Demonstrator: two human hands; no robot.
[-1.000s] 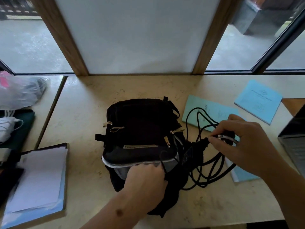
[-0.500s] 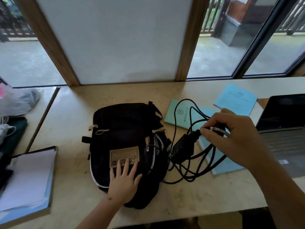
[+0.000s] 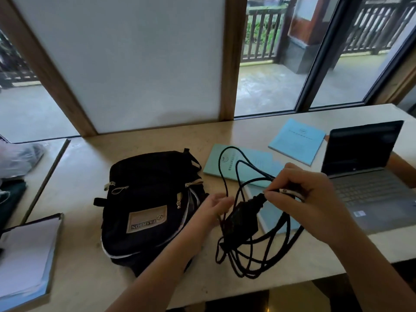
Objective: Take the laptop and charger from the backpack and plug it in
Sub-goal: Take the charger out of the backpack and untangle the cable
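The right hand (image 3: pixel 308 199) pinches the charger (image 3: pixel 243 218) cable, its brick dangling above the table (image 3: pixel 90 278) between the black backpack (image 3: pixel 146 199) and open laptop (image 3: pixel 369 176). The left hand (image 3: pixel 211 210) reaches, fingers loose, empty. Best untangle the loops before plugging in.

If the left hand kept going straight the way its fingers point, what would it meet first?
Most likely the charger: the left hand points right, its fingertips already beside the black cords, though depth is unclear.

surface: beige counter (image 3: pixel 144 140) | on it: backpack (image 3: pixel 148 199), laptop (image 3: pixel 369 188), blue booklets (image 3: pixel 297 140), notepad (image 3: pixel 24 255)
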